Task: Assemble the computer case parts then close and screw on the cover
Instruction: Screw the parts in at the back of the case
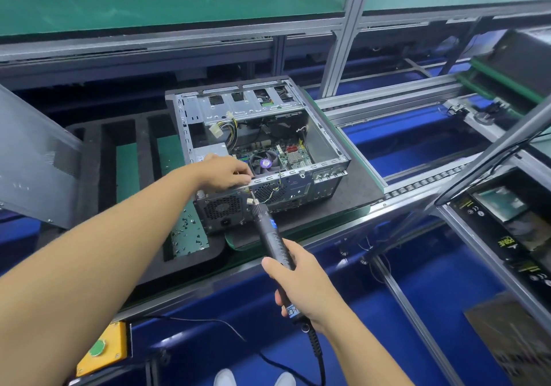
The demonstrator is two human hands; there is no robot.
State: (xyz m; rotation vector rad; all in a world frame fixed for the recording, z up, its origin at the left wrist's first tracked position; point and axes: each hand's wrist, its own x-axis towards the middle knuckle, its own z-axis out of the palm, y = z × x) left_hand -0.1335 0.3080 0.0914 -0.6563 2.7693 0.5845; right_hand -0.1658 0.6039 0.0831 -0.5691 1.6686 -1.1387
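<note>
Bench (411,190): roller line.
Computer case (268,150): likely heavy, stiff steel; my left hand (226,173) grips its near rim.
Screwdriver (274,242): light, corded; my right hand (298,281) clamps its barrel.

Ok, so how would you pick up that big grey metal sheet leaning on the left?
Probably by its free right edge, coming from the computer case side. The grey panel is thin, flat and leaning tilted, so pinching that edge with both hands looks easiest. The right hand holds the screwdriver now.
</note>
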